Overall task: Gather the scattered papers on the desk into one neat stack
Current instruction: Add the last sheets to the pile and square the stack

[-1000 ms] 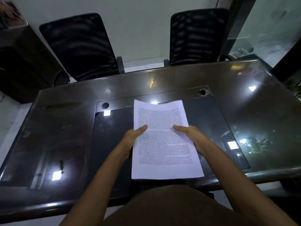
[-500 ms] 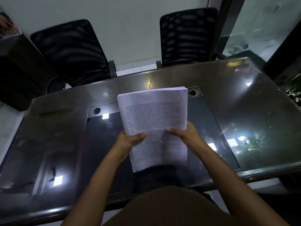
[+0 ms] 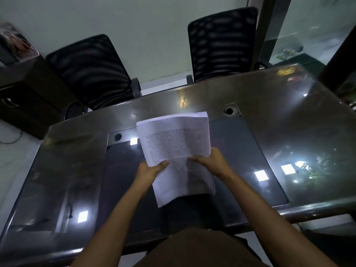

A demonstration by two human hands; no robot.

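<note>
A stack of white printed papers [image 3: 176,143] is held upright above the middle of the dark glass-topped desk [image 3: 269,132], its top edge showing several sheet edges. My left hand [image 3: 149,170] grips the stack's left side, thumb across the front page. My right hand [image 3: 210,162] grips the right side, thumb on the front. The lower part of the sheets hangs in shadow towards the desk's near edge.
Two black mesh office chairs [image 3: 90,70] [image 3: 223,43] stand behind the desk's far edge. A dark cabinet [image 3: 25,89] is at the far left. Two round cable holes [image 3: 117,136] [image 3: 229,110] sit in the desk. A glass partition is at the right.
The stack lay flat on the desk under both hands a second ago. Both hands have since taken hold of it and raised it upright; since half a second ago it has barely moved.
</note>
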